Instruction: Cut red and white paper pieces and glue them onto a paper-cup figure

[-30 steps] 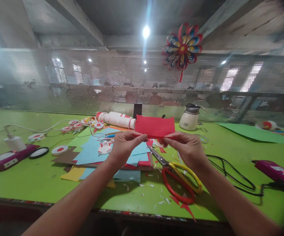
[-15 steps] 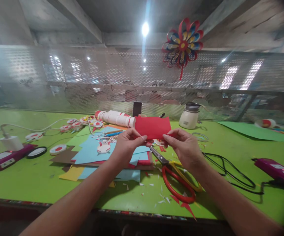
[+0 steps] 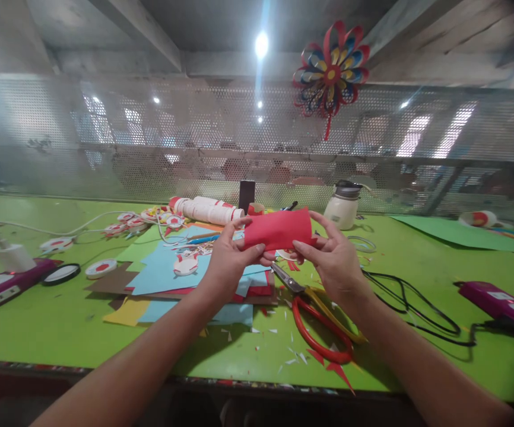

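Two hands are holding a red paper piece (image 3: 278,229) in the air above the green table (image 3: 61,320). The left hand (image 3: 228,261) is pinching its left edge between thumb and fingers, while the right hand (image 3: 335,261) is gripping the right lower edge, its forefinger lying along the side. Red-and-yellow scissors (image 3: 319,317) are lying below, beside a stack of coloured paper sheets (image 3: 168,279). No writing is readable on the white jar (image 3: 343,207) or the purple devices (image 3: 501,302).

Craft workshop: green workbench (image 3: 61,320), coloured paper sheets (image 3: 168,273), scissors (image 3: 314,308), perforated metal screen (image 3: 150,142), paper pinwheel (image 3: 332,71).
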Demonstrator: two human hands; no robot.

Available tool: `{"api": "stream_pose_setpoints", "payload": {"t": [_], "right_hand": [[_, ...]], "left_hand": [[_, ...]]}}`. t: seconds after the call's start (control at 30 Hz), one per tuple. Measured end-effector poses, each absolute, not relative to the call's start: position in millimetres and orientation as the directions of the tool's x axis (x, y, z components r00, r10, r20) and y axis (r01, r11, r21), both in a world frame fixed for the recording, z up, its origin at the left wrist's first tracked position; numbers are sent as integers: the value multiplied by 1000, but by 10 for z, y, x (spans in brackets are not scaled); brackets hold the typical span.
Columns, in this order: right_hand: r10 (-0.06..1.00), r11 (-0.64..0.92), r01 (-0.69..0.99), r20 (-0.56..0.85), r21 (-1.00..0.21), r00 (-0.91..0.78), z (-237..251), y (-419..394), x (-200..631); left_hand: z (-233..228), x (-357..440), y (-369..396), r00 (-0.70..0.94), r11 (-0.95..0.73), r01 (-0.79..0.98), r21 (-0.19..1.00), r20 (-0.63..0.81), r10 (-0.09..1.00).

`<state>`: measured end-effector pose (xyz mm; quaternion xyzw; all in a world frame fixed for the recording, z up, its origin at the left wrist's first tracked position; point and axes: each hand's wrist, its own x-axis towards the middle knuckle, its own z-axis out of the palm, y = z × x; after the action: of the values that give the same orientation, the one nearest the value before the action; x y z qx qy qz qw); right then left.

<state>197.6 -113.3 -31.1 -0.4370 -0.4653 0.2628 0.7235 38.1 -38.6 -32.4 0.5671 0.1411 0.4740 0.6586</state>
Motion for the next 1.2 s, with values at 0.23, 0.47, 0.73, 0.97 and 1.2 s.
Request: {"api": "stream_pose_setpoints", "payload": {"t": [0.23, 0.47, 0.73, 0.97, 1.2], "right_hand": [[798, 452, 25, 416, -892, 436, -315, -1113, 2007], [825, 448, 18, 421, -894, 377, -334, -1110, 2049], [856, 431, 36, 422, -901, 298, -331, -1123, 2019], [863, 425, 9, 408, -905, 297, -345, -1116, 2023], [896, 375, -41, 351, -926, 272, -356, -1127, 1931]], "left_hand": [[-334, 387, -357, 501, -14, -415, 910, 241, 831], [-340, 317, -284, 701, 82, -234, 969, 109, 705], [-345, 272, -257, 819, 110, -122, 986, 38, 572], [-352, 300, -292, 797, 90, -135, 987, 54, 601], [-412, 375, -339, 747, 5, -175, 985, 130, 652]]}}
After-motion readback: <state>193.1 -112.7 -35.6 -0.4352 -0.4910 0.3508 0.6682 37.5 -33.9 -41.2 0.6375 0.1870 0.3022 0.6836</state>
